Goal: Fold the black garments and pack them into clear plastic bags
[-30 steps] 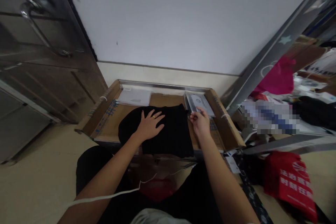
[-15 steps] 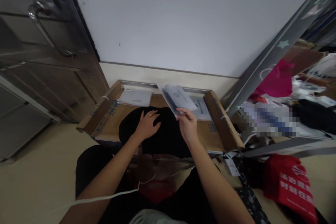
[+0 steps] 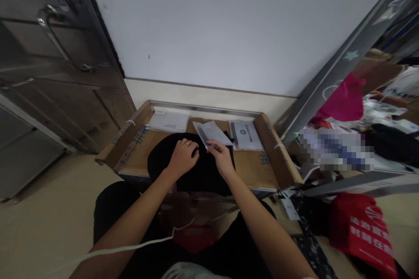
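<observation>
A soft black cloth item lies across the cardboard in front of me; its exact kind is unclear. Resting on its upper middle, my left hand has its fingers bent and drawn together on the fabric, with a ring on one finger. My right hand pinches the near edge of a flat white printed packet between thumb and fingers. This packet is tilted over the far right part of the black cloth. Another white printed packet with dark lettering lies flat to its right.
A cardboard-lined bench has raised cardboard sides. White flat packets lie at its back left. Behind it stands a pale wall, with a metal door at left. A cluttered shelf and a red bag are at right.
My right hand has lowered the packet leftward onto the far side of the black cloth, uncovering the right-hand packet. My left hand's fingers have drawn closer together on the cloth.
</observation>
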### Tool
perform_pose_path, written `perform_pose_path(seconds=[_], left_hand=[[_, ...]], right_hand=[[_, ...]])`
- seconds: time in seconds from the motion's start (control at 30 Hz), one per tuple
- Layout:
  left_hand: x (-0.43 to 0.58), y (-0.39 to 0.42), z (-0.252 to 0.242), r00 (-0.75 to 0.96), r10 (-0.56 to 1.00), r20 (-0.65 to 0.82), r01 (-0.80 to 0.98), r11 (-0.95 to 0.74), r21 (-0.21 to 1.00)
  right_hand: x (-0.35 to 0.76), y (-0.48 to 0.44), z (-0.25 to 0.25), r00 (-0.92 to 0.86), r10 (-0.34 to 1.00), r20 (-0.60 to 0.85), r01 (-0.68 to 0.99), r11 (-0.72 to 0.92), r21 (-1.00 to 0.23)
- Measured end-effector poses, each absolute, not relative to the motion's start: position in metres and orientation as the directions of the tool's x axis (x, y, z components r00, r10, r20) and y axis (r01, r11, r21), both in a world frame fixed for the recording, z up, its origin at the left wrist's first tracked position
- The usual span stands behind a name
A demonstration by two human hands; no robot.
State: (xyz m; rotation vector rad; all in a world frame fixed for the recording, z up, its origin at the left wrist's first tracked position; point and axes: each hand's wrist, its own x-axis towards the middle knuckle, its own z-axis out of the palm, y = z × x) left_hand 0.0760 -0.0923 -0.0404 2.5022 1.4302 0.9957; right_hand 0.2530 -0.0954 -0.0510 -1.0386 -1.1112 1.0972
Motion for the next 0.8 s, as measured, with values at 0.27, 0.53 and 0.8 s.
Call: perform_pose_path(seconds=[0.27,0.53,0.8], left_hand=[[0.100,-0.076,-0.032,0.229,0.940,0.252,0.247,-0.307,0.919],[0.106,-0.072,-0.034,0.206,0.977,-0.047,0.014,0.045,0.999],[0.109,-0.064,-0.033,0.084,0.992,-0.099,0.018,0.098,0.995]], right_hand=[[0.255,-0.093,-0.054,0.090,0.983,0.157,-0.078,0.164,-0.983],[0.254,-0.093,-0.056,0.062,0.984,0.167,-0.059,0.171,-0.984],[0.252,-0.096,-0.055,0.067,0.984,0.168,-0.092,0.173,-0.981]])
